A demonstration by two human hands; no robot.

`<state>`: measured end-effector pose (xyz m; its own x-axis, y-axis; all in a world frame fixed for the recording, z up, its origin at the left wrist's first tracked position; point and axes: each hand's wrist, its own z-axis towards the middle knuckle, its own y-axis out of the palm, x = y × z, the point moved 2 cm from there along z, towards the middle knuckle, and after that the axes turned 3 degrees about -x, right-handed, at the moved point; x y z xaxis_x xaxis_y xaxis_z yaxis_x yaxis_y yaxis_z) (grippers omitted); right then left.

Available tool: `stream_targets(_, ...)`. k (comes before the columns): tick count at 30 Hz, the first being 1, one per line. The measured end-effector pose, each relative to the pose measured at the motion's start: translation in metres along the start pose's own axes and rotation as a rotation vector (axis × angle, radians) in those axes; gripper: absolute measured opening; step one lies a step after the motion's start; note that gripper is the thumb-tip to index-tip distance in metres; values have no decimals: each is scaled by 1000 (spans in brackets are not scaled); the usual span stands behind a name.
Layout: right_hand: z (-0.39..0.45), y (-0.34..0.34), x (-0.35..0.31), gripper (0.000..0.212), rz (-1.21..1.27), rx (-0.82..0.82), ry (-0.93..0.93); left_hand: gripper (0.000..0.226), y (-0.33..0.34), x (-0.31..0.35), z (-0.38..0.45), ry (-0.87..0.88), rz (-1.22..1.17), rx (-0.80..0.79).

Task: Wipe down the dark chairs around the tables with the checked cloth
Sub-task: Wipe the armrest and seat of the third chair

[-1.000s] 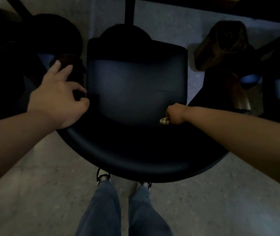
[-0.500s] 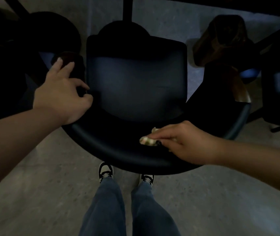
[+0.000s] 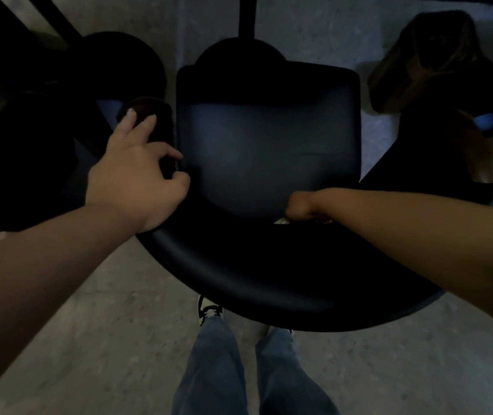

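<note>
A person stood over a dark, glossy moulded chair with a curved backrest on a grey speckled floor, partway through wiping it. Further dark chairs crowded the upper left, and another dark chair stood at the upper right; whether those had been wiped could not be told in the dim light, so most of the job appeared to remain. The left hand steadied the chair at the backrest's left end, fingers loosely curled over its rim. The right hand pressed into the crease where seat meets backrest, fingers bunched around the small checked cloth, only a pale scrap of which showed beneath the fist.
</note>
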<state>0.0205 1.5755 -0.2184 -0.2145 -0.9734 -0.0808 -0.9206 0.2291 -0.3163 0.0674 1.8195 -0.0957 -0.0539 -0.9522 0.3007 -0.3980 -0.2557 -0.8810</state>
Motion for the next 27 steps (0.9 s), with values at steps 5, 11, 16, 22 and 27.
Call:
stream_targets(5, 7, -6, -64, 32, 411, 75, -188, 46, -1, -3, 1, 38, -63, 33)
stream_targets(11, 30, -31, -153, 34, 912, 166, -399, 62, 0, -4, 0, 62, -117, 56)
stream_targets(16, 12, -14, -141, 25, 1004, 322, -487, 51, 0, -6, 0, 76, -132, 70)
stream_targets(22, -101, 12, -116, 36, 830, 546, -792, 63, -2, -2, -2, 63, -186, 59)
stream_targets(27, -76, 7, -84, 35, 757, 479, -635, 60, 0, -3, -2, 70, -164, 40)
